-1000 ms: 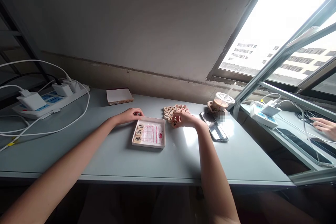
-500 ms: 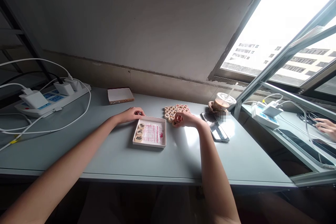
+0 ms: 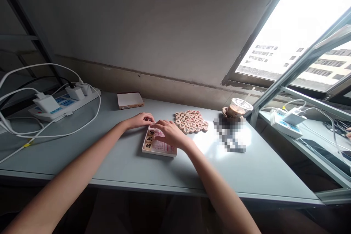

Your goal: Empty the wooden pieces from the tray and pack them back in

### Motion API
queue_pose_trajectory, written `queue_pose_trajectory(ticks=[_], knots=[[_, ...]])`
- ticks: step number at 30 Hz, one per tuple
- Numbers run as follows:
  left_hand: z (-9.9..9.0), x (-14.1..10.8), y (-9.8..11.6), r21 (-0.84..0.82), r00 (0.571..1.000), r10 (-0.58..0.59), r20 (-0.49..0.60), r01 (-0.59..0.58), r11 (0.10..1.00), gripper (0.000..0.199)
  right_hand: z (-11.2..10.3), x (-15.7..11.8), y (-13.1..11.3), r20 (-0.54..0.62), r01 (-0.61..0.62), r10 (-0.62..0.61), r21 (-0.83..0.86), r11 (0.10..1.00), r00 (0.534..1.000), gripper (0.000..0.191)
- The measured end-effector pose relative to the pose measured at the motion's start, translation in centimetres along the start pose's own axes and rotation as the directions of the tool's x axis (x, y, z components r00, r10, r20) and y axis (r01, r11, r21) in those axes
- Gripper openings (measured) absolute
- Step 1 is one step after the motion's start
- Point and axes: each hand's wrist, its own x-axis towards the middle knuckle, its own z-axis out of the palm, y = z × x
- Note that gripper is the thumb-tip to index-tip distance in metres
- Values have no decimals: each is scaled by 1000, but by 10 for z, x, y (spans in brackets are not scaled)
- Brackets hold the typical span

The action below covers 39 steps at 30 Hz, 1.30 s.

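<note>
A shallow white box (image 3: pixel 160 153) lies on the desk before me. Inside it, a plastic-wrapped sheet with red lines (image 3: pixel 164 147) sits beside a column of three round xiangqi pieces (image 3: pixel 148 146) with black characters. My left hand (image 3: pixel 142 120) has its fingers curled at the box's far left corner, gripping the rim. Over the box reaches my right hand (image 3: pixel 168 131), thumb and fingers apart near the rearmost piece; no piece shows between them. Just beyond to the right, several xiangqi pieces (image 3: pixel 192 120) lie packed together face up on the desk.
An open box lid (image 3: pixel 130 99) rests by the wall. To the left are a power strip (image 3: pixel 65 104) and looping white cables. A lidded drink cup (image 3: pixel 238 109) stands at the right, with a pixelated patch before it. A neighbouring desk (image 3: pixel 309 124) holds another power strip.
My right hand has moved left from the group of pieces to above the box. My left hand stays at the box's corner. The view has shifted slightly.
</note>
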Motion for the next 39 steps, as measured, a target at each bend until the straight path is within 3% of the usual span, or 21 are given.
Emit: queue_pose_trajectory(ticks=[3, 6, 12, 17, 21, 25, 28, 34, 37, 39], knots=[[0, 1, -2, -6, 1000, 10, 18, -10, 1000, 24, 10, 6, -8, -40, 6, -9, -77, 997, 999, 29], [-1, 1, -4, -1, 999, 19, 35, -19, 1000, 25, 6, 6, -3, -90, -19, 14, -57, 998, 996, 28], [-1, 0, -3, -22, 998, 8, 54, -7, 1000, 24, -10, -5, 30, -281, -251, 234, -25, 968, 931, 22], [-2, 0, -3, -22, 998, 8, 67, -7, 1000, 24, -8, -12, 55, -259, -425, 407, -14, 905, 876, 22], [-2, 0, -4, -33, 997, 7, 71, -4, 999, 22, 1, -11, 62, -252, -470, 439, -78, 879, 863, 23], [-2, -1, -4, -38, 997, -1, 78, 4, 999, 21, 9, -9, 62, -280, -444, 404, -97, 891, 871, 32], [-2, -2, -3, -44, 997, -2, 75, 6, 999, 21, 13, -8, 64, -262, -401, 364, -104, 910, 894, 26], [-3, -3, -2, -42, 997, -6, 82, 9, 999, 22, 6, -8, 61, -262, -409, 390, -22, 912, 883, 22], [-3, -2, -2, -28, 997, 5, 81, -3, 1000, 24, -4, -5, 42, -267, -265, 274, 72, 962, 924, 24], [-4, -1, -3, -21, 997, 26, 76, -25, 999, 25, -10, -2, 23, -193, -102, 126, 130, 986, 973, 25]])
